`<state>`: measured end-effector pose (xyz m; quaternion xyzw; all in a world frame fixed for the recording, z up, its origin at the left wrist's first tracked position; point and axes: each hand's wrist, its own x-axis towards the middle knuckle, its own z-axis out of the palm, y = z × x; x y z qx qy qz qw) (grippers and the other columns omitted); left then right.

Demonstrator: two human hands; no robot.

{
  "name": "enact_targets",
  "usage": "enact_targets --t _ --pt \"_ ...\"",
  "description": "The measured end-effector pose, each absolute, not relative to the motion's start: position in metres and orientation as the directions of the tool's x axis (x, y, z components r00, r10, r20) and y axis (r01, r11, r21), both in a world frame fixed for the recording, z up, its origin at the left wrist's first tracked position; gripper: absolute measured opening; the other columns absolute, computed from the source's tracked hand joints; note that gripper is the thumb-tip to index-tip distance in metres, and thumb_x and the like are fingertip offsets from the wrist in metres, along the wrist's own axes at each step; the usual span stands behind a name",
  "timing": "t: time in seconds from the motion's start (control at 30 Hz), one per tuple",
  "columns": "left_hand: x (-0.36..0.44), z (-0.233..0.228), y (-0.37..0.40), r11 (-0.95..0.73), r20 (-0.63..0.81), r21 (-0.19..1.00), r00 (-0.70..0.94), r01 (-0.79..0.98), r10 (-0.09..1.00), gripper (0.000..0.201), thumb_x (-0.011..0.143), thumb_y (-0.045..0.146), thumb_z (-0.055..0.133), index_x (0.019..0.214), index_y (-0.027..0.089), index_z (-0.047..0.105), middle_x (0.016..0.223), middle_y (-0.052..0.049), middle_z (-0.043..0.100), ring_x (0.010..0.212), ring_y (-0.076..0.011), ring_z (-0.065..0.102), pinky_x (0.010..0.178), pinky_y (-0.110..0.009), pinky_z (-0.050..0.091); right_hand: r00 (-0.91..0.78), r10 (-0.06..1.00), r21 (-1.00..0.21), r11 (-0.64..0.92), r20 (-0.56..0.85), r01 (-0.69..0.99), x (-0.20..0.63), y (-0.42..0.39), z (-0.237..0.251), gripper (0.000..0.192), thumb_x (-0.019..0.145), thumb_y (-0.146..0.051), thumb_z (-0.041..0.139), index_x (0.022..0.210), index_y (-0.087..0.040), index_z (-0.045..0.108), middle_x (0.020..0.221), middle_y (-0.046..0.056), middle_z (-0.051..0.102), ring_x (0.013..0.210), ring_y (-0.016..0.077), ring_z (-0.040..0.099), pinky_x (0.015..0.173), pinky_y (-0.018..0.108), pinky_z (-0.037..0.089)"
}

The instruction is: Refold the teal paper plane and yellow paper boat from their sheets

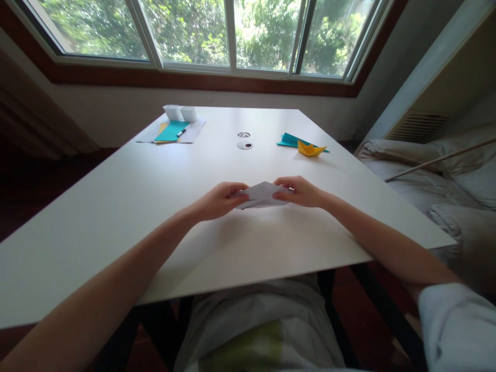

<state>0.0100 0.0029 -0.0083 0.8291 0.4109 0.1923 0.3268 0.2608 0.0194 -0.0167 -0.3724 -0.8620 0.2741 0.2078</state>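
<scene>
At a white rectangular desk [96, 222] facing a wide brown-framed window [186, 31], a person is handling a folded piece of white paper [264, 195] with two bare hands. The left hand [221, 200] is gripping the paper's left end, its thumb pressing on the near side and its fingers curling behind; the right hand [301, 191] is pinching the opposite end likewise, fingers closed on the fold. Between them the paper is forming a low peak over the desk's near half; whether its lower edge is touching the surface, one cannot tell.

Beyond the right hand, a yellow folded-paper boat [311, 150] is sitting just before a long, pointed teal paper shape [289, 140]. Near the far middle, two small round discs [245, 145] are lying one behind the other, their markings too small to read. Toward the far left, a flat teal sheet [170, 132] is covering part of a yellow sheet [161, 126], both resting on larger white sheets [198, 132], with a dark-and-white pen [183, 129] lying across the teal. Two small white block-like objects [188, 113] are standing side by side behind. Outside, green foliage [263, 31] is filling the panes.
</scene>
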Motion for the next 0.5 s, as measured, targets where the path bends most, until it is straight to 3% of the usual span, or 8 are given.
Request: enact_targets --t 0.1,0.3,0.5 --pt "0.010 -0.009 0.003 -0.357 -0.022 0.772 0.583 0.526 0.812 0.037 0.082 0.043 0.046 0.103 0.015 0.057 0.071 -0.001 0.061 0.058 -0.0112 0.049 0.050 -0.021 0.037 -0.650 0.757 -0.671 0.514 0.062 0.534 0.259 0.021 -0.017 0.027 0.078 -0.034 0.056 0.095 -0.014 0.061 0.067 -0.001 0.056 0.057 0.0089 0.045 0.052 0.021 0.034" --pt "0.013 -0.013 0.002 -0.501 0.091 0.592 0.565 0.632 0.820 0.033 0.078 0.046 0.053 0.086 0.016 0.065 0.073 0.000 0.060 0.059 -0.0099 0.046 0.056 -0.022 0.035 -0.655 0.755 -0.638 0.511 0.014 0.576 0.254 0.019 -0.018 0.022 0.077 -0.029 0.054 0.092 -0.014 0.062 0.067 -0.001 0.055 0.059 0.0095 0.044 0.054 0.022 0.034" --pt "0.019 -0.021 0.006 -0.503 0.090 0.535 0.546 0.679 0.833 0.033 0.080 0.043 0.048 0.073 0.015 0.065 0.064 0.000 0.056 0.060 -0.0114 0.047 0.055 -0.023 0.034 -0.695 0.713 -0.639 0.576 0.089 0.509 0.253 0.021 -0.021 0.021 0.079 -0.033 0.055 0.087 -0.015 0.062 0.098 0.007 0.057 0.077 0.0127 0.052 0.064 0.023 0.040"
